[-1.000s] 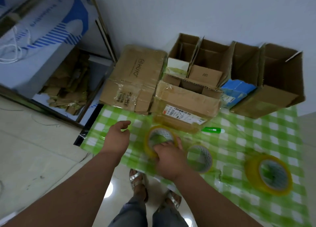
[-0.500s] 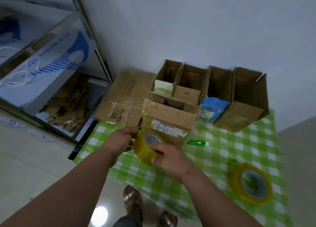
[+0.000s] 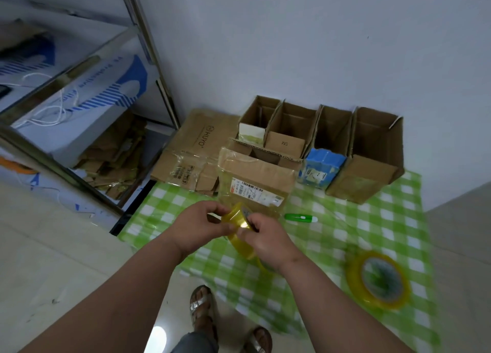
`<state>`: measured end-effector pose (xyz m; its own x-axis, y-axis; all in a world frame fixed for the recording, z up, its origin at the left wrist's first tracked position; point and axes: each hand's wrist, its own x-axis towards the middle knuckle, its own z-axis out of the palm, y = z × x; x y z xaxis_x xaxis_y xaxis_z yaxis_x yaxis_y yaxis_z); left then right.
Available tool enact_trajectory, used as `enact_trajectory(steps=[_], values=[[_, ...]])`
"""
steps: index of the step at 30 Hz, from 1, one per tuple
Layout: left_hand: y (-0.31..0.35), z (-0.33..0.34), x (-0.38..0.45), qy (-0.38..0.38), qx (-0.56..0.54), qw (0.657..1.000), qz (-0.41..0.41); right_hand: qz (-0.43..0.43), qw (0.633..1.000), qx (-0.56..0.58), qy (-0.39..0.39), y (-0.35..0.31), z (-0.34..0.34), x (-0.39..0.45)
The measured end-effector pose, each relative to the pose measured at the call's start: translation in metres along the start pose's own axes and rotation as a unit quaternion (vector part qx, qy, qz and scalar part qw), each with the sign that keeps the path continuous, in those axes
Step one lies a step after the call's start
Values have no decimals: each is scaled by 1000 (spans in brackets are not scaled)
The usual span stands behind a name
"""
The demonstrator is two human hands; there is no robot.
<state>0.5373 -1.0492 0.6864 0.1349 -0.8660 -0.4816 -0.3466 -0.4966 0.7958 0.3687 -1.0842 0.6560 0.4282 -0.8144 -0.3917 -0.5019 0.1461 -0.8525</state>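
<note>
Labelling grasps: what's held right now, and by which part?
A yellow tape roll, above the table: left hand pinches its outer band on one side, right hand grips the opposite side. Blur hides exact finger placement.

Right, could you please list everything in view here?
tablecloth: one, green-white check, centre
held tape roll: one, yellowish, above tablecloth
spare tape roll: one, yellowish, tablecloth right
labelled box: one, brown, mid-tablecloth
pen-like tool: one, green, beside labelled box
open boxes: four, brown, against wall
HUYO box: one, brown, flattened, rear left
packet: one, blue, before open boxes
metal shelf: one, grey, left
feet: two, silver sandals, on floor
left hand, right hand: fingers grip held tape roll
</note>
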Motion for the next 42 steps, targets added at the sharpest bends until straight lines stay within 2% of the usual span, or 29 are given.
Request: enact_trajectory(steps=[4, 7, 12, 17, 20, 27, 29, 33, 42], values=[[0, 11, -5, 81, 121, 988, 49, -10, 1000, 0, 0, 0, 1, -9], [3, 14, -7, 125, 167, 974, 90, -21, 1000, 16, 3, -1, 0, -15], [10, 13, -8, 131, 158, 971, 123, -40, 999, 31, 13, -2, -7, -21], [22, -1, -6, 159, 160, 967, 121, -42, 997, 66, -23, -4, -17, -28], [33, -7, -5, 170, 137, 967, 128, -57, 994, 92, -11, -12, -24, -30], [69, -8, -1, 202, 45, 967, 149, -124, 988, 69, 57, -40, -67, -32], [80, -11, 2, 209, -9, 968, 139, -129, 987, 48, 83, -45, -81, -30], [103, -25, 14, 172, -101, 968, 155, -123, 980, 73, 137, -54, -109, -28], [122, -40, 71, 99, -197, 970, 99, -117, 980, 102, 124, -79, -150, 9]])
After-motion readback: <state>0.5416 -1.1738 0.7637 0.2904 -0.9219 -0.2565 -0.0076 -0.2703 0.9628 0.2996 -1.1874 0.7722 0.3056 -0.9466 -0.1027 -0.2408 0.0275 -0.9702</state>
